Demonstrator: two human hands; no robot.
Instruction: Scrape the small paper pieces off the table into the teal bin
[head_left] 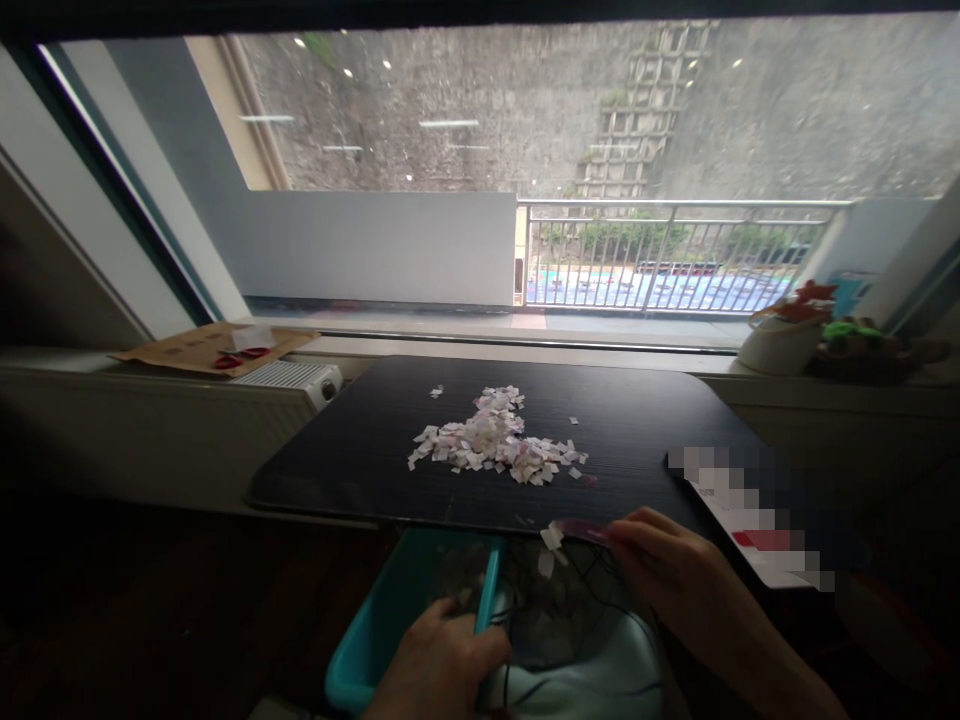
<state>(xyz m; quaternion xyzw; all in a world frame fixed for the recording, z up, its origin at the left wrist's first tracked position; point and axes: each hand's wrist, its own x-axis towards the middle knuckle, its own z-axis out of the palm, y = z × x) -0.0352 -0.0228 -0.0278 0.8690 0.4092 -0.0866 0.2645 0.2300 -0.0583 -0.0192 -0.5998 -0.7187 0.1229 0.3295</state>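
My left hand [442,655] is closed around the upright teal edge of a bin [364,640] below the table's front edge. Paper scraps lie dimly visible inside the bin, and dark cords cross its paler right part. In my right hand [679,560] is a thin purplish flat strip [585,530], pinched at its right end by the table's front edge; its exact kind is unclear. A few white paper scraps [551,538] are at the strip's left tip, over the bin. On the dark table [337,455] lies a heap of small white and pinkish paper pieces [480,437].
A flat object [750,530], partly blurred out, rests at the table's right edge. On the sill stand a white pot [780,345] and small plants at right; red-handled scissors [241,357] lie on a brown envelope [172,347] at left, near a radiator [292,385].
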